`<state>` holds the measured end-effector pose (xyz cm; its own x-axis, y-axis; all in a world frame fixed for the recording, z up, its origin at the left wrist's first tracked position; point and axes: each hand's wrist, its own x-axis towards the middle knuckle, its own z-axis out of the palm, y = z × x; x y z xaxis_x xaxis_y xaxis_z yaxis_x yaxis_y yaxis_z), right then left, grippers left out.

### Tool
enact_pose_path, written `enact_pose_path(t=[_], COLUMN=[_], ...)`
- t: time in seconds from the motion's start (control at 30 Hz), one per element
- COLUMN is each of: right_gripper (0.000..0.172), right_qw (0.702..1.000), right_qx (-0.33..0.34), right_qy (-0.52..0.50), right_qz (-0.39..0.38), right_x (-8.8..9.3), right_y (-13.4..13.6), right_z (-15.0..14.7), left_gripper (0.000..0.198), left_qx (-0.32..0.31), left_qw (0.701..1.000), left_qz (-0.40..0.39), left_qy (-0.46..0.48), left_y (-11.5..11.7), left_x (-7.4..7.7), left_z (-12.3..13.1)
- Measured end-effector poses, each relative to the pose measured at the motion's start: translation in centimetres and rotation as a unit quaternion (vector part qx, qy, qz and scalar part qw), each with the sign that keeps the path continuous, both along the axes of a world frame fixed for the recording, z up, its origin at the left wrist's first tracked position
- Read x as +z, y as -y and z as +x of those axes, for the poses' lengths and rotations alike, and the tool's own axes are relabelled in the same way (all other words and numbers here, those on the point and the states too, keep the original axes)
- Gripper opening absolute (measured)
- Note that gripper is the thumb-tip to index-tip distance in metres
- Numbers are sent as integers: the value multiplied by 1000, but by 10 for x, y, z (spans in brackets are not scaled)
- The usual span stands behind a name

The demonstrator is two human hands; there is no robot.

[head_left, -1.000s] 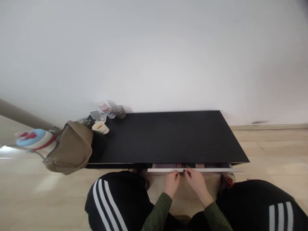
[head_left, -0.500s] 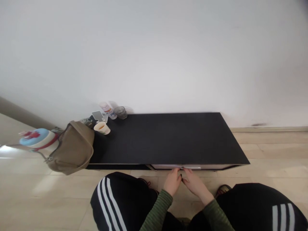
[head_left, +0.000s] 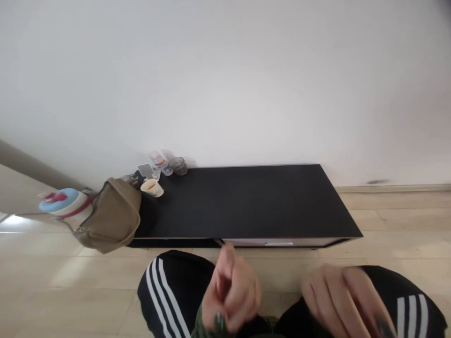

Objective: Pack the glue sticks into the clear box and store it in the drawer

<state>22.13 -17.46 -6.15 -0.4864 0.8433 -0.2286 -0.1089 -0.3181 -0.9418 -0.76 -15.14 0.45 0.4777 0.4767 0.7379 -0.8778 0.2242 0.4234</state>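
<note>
Black cabinet top (head_left: 246,202) sits low against the white wall (head_left: 225,80), with a tan bag (head_left: 112,216) and paper cup (head_left: 151,188) at its left end. Shut drawer (head_left: 278,243) below, apart from my hands (blurred): left hand (head_left: 230,291) curled narrow, can't tell if holding; right hand (head_left: 341,300) spread wide.

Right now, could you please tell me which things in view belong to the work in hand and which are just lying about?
In use: left hand, right hand, the shut drawer of the low black cabinet.
Lying about: paper cup, glass tumbler, khaki bag, blue-and-white bottle.
</note>
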Motion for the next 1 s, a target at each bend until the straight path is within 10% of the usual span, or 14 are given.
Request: enact_pose_path(t=[0.17, 0.37, 0.5, 0.6, 0.77, 1.0], right_gripper=[74, 87, 82, 46, 19, 11], right_qw=[970, 870, 889, 930, 954, 899], right_qx=[-38, -147, -164, -165, -117, -256], right_qy=[-235, -467, -425, -319, 7, 66], right_qz=[-59, -57, -55, -75, -275, -350], right_x=[13, 20, 9, -28, -127, -203], right_y=[-28, -50, -54, -47, -30, -53], right_z=[-43, -49, -43, -37, -30, -13], left_gripper=[71, 74, 83, 74, 52, 63], left_qx=[247, 237, 298, 424, 558, 535], left_qw=[899, 883, 849, 738, 449, 354], left_qz=[-356, -390, -344, -221, 32, 152], left_qy=[-66, -110, -267, -475, -697, -752], left_y=[-26, -41, -43, -44, -25, -14], left_x=[-17, -52, -66, -87, -144, -174], left_z=[18, 19, 15, 9, -1, 1])
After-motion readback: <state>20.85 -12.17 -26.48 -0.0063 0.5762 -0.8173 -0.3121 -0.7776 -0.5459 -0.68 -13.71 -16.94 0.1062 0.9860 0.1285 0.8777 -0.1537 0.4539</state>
